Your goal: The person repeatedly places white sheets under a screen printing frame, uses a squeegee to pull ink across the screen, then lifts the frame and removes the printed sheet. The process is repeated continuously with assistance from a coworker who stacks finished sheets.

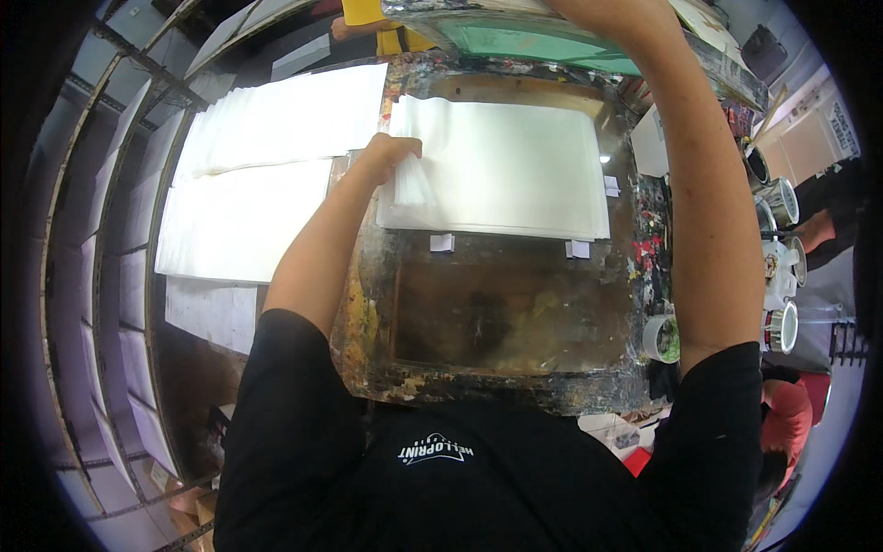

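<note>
My left hand (394, 155) is closed on the crumpled left edge of a white sheet (515, 166). It is the top one of a thin stack, and its gripped end is bunched into folds. The stack lies on a paint-stained printing table (478, 313) with a glossy brown top. My right arm reaches up to a raised screen-printing frame (543, 41) with green mesh. Only the back of my right hand (602, 11) shows by the frame's upper edge; its fingers are cut off by the picture's top. Small folded white paper tabs (442, 243) sit along the stack's near and right edges.
Two spread piles of white sheets (248, 216) lie to the left, beside metal racks (138, 304). Open cans (780, 202) and a tape roll (660, 339) line the right side. A person in yellow (395, 37) is at the far side; another in red (786, 414) is at right.
</note>
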